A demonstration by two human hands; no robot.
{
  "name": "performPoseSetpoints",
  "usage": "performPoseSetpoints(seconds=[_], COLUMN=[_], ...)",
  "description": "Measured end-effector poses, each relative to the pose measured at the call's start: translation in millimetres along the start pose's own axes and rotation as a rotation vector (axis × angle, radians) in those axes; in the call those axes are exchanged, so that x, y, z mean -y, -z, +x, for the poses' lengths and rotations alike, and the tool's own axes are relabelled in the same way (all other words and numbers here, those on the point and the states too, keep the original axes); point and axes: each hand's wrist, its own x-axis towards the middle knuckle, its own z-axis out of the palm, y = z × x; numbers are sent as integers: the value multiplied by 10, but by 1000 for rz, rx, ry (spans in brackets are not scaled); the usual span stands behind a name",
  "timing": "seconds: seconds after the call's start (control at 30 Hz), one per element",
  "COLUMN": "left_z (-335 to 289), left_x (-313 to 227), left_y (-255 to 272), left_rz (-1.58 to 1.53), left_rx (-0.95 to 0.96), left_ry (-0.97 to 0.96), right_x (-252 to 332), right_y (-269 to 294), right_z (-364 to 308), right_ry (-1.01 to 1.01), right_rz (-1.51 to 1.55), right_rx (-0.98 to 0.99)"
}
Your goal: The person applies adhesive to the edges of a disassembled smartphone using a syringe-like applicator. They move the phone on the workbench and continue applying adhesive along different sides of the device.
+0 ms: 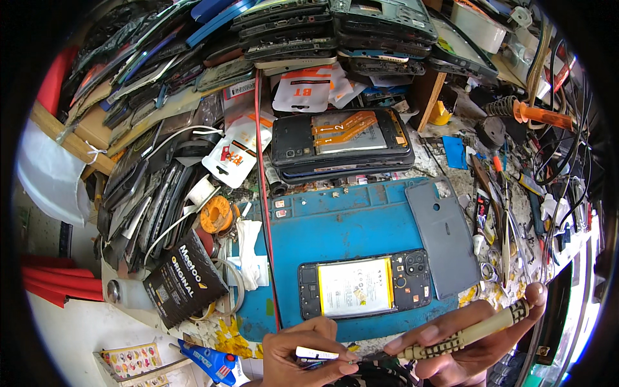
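Low in the view, my left hand (290, 351) pinches a small white strip-like part (316, 353) between thumb and fingers. My right hand (493, 348) is wrapped round a cream rod-shaped tool (471, 333) with dark markings; its narrow end points toward my left fingertips. Whether the tip touches the white part I cannot tell. Just beyond my hands, an opened smartphone (310, 295) lies on a blue work mat (348, 226), its white battery (354, 287) exposed. A grey phone back cover (445, 238) lies to the right of it.
Stacked phones (342, 142) stand behind the mat, with phone parts (284, 39) piled beyond. A red cable (263, 187) crosses the mat's left side. An orange spool (216, 214) and black packet (184, 280) are at left; tweezers and tools (506, 219) crowd the right.
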Motion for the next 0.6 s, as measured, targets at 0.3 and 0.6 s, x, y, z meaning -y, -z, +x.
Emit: performPoseSetpoints(seconds=[0.3, 0.6], left_z=[-11, -12], left_x=[6, 22], left_y=[27, 53], left_rz=[7, 190], left_rx=[-5, -39], left_ry=[25, -56], right_x=[2, -181], right_y=[-157, -223], right_z=[-106, 613], right_ry=[61, 1139], right_rz=[-159, -1237], right_rx=[-92, 443])
